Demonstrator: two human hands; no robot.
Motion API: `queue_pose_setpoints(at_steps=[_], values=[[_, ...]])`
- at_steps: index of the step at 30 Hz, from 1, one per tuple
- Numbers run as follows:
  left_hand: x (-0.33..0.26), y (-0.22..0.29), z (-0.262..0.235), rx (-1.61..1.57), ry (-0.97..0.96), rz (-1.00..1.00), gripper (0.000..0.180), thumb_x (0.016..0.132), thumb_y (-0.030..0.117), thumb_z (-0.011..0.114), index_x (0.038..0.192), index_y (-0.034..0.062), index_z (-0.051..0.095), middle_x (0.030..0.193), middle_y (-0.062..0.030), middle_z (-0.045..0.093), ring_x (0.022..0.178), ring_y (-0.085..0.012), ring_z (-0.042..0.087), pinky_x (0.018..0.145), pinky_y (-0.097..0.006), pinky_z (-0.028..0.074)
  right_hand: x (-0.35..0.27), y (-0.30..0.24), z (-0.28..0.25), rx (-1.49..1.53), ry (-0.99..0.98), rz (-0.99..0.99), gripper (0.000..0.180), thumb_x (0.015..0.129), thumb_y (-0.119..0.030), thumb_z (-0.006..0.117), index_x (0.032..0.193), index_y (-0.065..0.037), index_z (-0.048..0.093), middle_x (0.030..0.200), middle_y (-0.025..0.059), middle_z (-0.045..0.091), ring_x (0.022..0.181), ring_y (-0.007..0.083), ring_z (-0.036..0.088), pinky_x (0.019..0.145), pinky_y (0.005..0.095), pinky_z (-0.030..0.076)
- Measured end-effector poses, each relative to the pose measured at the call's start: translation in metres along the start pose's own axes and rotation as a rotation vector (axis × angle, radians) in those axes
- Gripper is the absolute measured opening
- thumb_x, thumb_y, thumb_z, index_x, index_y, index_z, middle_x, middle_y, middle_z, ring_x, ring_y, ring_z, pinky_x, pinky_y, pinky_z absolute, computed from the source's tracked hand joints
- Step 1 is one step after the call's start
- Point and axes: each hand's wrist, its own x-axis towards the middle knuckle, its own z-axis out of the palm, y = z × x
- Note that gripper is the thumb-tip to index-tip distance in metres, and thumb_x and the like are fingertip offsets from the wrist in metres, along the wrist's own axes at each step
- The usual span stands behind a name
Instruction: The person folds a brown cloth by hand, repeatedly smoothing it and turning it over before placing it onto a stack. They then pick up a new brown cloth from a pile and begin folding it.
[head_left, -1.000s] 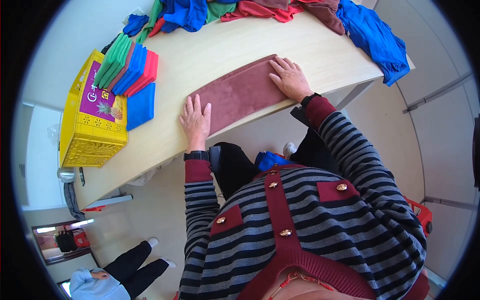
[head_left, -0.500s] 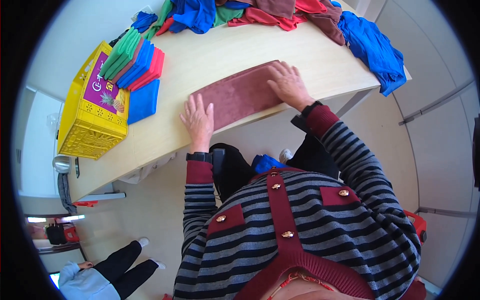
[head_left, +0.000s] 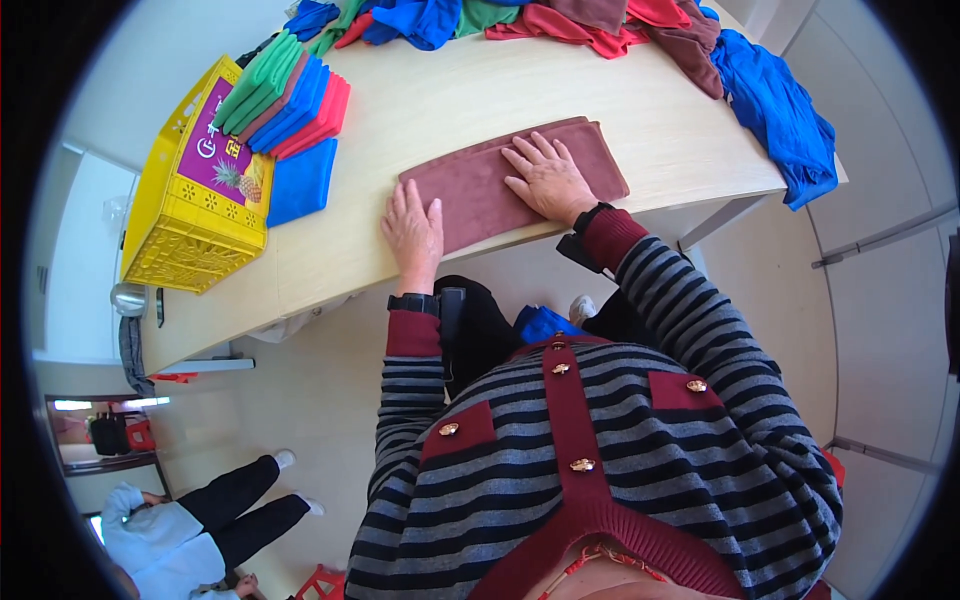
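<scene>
Item: long dark-red terry cloth folded into a flat strip (head_left: 480,185), lying near the front edge of the pale wooden table (head_left: 440,100), within easy reach.

Left hand (head_left: 412,228): spread flat, palm down on the strip's left end, pinning it; grasps nothing.

Right hand (head_left: 547,178): spread flat on the strip's right half, pressing the fold smooth; grasps nothing.

Stack of folded green, blue and red cloths (head_left: 285,95): set beside the yellow plastic crate (head_left: 185,215), apart from the heap of loose unfolded cloths (head_left: 600,20) at the far edge.
</scene>
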Motion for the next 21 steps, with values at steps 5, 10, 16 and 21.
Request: queue_pose_setpoints(at_steps=[5,10,16,21], values=[[-0.007,-0.002,-0.017,0.04,0.006,-0.128,0.054,0.094,0.04,0.062,0.129,0.0002,0.057,0.136,-0.0201,0.053,0.127,-0.0373,0.048,0.105,-0.053,0.038,-0.001,0.002,0.0,-0.011,-0.011,-0.001,0.057,0.104,-0.046,0.037,0.151,-0.015,0.041,0.159,0.0101,0.036,0.148,0.0329,0.028,0.121,0.0502,0.02],[-0.003,0.023,-0.046,0.056,-0.135,-0.304,0.05,0.092,0.04,0.065,0.121,0.0003,0.06,0.129,-0.0192,0.056,0.123,-0.0362,0.051,0.101,-0.052,0.04,-0.004,0.002,-0.001,-0.022,-0.015,-0.009,0.058,0.104,-0.046,0.037,0.151,-0.014,0.041,0.158,0.0106,0.036,0.148,0.0333,0.027,0.121,0.0502,0.02],[-0.011,0.031,-0.035,0.034,0.05,-0.132,0.049,0.091,0.034,0.066,0.127,0.0022,0.058,0.133,-0.0189,0.054,0.128,-0.036,0.048,0.106,-0.052,0.037,-0.009,-0.005,-0.006,0.018,-0.017,0.045,0.059,0.103,-0.045,0.041,0.15,-0.011,0.041,0.157,0.0124,0.037,0.148,0.0345,0.027,0.12,0.0514,0.021],[-0.003,0.062,-0.009,0.072,0.118,0.269,0.05,0.093,0.029,0.062,0.136,0.0032,0.053,0.145,-0.0194,0.048,0.139,-0.0359,0.04,0.116,-0.053,0.028,-0.005,-0.032,-0.002,0.13,0.096,-0.049,0.058,0.102,-0.044,0.043,0.149,-0.009,0.042,0.156,0.0133,0.038,0.147,0.0351,0.028,0.119,0.0526,0.023]])
